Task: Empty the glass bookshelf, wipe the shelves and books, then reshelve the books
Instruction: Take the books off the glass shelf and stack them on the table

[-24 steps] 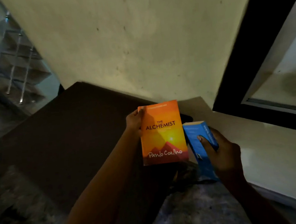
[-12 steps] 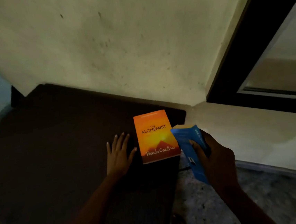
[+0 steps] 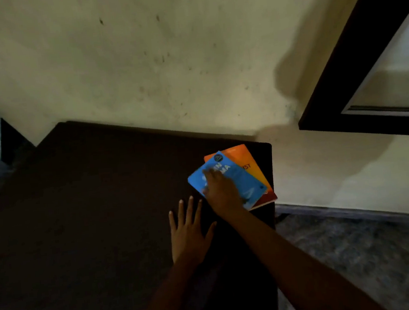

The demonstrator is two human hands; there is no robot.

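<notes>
An orange paperback (image 3: pixel 245 162) lies flat at the far right corner of a dark brown table top (image 3: pixel 90 203). A blue book (image 3: pixel 240 178) lies askew on top of it, covering most of its cover. My right hand (image 3: pixel 221 193) rests on the blue book's near left part, fingers laid flat over the cover; the hand is blurred. My left hand (image 3: pixel 188 231) lies flat on the table just left of the books, fingers spread and straight, holding nothing. The glass bookshelf is out of view.
A stained cream wall (image 3: pixel 164 58) rises right behind the table. A dark-framed window or door panel (image 3: pixel 354 65) stands at the upper right. Grey mottled floor (image 3: pixel 370 251) runs along the table's right side.
My right hand carried the blue book from beside the table's edge onto the orange book and now lies on it. My left hand stayed flat on the table.
</notes>
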